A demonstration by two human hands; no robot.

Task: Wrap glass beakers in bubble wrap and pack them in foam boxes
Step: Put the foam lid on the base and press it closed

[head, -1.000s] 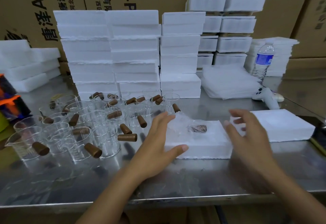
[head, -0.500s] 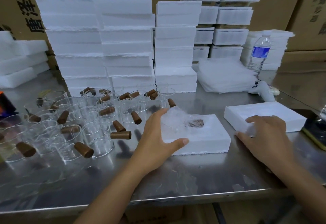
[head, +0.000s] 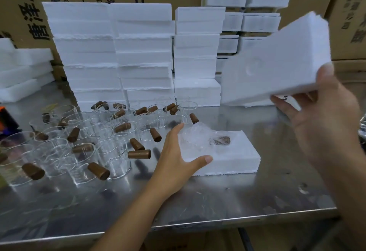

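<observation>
Bubble-wrapped beaker (head: 195, 139), lying on its side in the hollow of the foam box base (head: 237, 159), near the middle of the steel table (head: 217, 201). Brown handle (head: 220, 141) visible through the wrap, pointing right. Wrap bunched and standing proud of the foam surface at the left end.

Left hand (head: 176, 157) flat and spread, fingers straight along the left end of the base and touching the wrap, thumb stretched across the front corner; bracing, not gripping. Right hand (head: 324, 124) raised at the right, clamped on a foam lid (head: 277, 62), thumb on the upper edge, fingers beneath. Lid held in the air, tilted, moulded hollow facing the viewer, well apart from the base.

To the left, crowded unwrapped glass beakers (head: 83, 151) with brown handles, just beside the left wrist. Behind, stacks of white foam boxes (head: 118, 52) against cardboard cartons (head: 25, 3).

Likely next: lowering the lid onto the base. Risks, as a judgement:
- Lid landing askew or turned the wrong way round, hollows not matching.
- Pressing hard on the bulging wrap and stressing the glass or the handle joint.
- Foam edge crumbling under a forced fit.
- Left forearm sweeping into the loose beakers and knocking them together.
</observation>
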